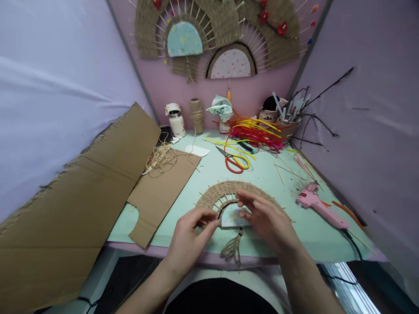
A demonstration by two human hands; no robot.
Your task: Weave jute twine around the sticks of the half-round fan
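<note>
A woven twine fan lies on the table before me, with thin sticks jutting from its curved edge. At its middle sits a half-round piece covered in pale blue patterned cloth. A black cord follows the left part of its arched border. My left hand pinches the cord's lower left end between thumb and forefinger. My right hand hovers over the fan's right side, fingers apart, hiding part of the cloth and weave. A twine tassel hangs below the straight edge.
Scissors lie behind the fan, near a pile of coloured fuzzy stems. A pink glue gun rests at right. Cardboard sheets and tangled twine are at left. A twine spool stands at the back; finished fans hang above.
</note>
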